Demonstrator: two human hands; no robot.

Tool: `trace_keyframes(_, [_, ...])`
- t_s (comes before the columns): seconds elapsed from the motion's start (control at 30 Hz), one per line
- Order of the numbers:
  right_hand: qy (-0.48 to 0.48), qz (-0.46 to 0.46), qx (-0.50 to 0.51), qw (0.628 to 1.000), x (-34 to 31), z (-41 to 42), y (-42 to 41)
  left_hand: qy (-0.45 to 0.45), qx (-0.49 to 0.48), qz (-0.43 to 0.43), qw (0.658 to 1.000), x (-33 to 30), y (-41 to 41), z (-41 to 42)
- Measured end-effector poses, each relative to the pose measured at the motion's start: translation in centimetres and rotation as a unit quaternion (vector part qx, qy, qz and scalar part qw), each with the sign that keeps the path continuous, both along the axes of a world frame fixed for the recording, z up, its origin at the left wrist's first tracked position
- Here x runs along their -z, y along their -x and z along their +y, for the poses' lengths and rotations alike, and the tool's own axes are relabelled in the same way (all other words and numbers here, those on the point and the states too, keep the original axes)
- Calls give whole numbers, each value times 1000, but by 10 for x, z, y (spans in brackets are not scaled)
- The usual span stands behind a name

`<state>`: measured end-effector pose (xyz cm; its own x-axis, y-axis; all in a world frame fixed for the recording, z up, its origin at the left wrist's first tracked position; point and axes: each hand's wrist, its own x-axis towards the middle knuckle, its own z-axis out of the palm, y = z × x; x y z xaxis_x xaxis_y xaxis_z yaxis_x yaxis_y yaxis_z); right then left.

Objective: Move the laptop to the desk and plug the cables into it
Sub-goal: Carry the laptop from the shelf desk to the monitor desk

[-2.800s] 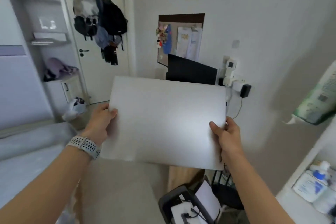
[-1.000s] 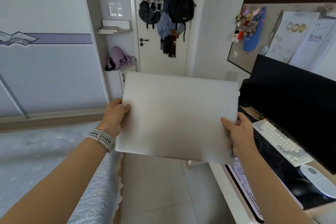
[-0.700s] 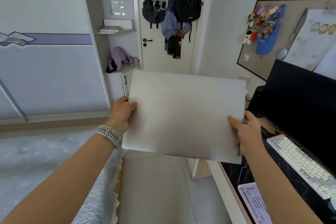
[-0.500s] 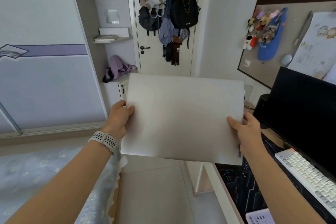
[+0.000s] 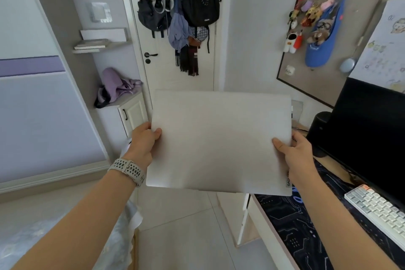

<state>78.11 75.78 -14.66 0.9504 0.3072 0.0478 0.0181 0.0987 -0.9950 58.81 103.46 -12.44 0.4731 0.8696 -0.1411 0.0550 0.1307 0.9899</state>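
A closed silver laptop [image 5: 219,140] hangs in the air in front of me, lid facing up, held by both side edges. My left hand [image 5: 143,143] grips its left edge and wears a pale watch at the wrist. My right hand [image 5: 294,153] grips its right edge, thumb on the lid. The laptop's right half hovers over the left end of the desk [image 5: 282,245], which carries a dark patterned mat [image 5: 291,215]. No cable ends show in this view.
A black monitor [image 5: 372,133] and a white keyboard [image 5: 377,208] stand on the desk at right, with a dark round speaker [image 5: 320,123] behind the laptop. A pinboard [image 5: 328,28] hangs above. The bed [image 5: 65,237] is lower left. A door with hanging bags [image 5: 182,17] lies ahead.
My view has swung from the wall to the desk's left end. The laptop, in both hands throughout, has travelled right and now overlaps the desk's corner.
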Motion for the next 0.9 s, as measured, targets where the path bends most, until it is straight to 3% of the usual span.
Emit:
trace_keyframes(0.4, [2, 14, 162, 987, 18, 36, -43, -31, 166, 12, 986, 3, -140, 86])
trace_keyframes(0.9, [3, 22, 270, 963, 29, -5, -181, 1, 285, 35, 958, 27, -354, 55])
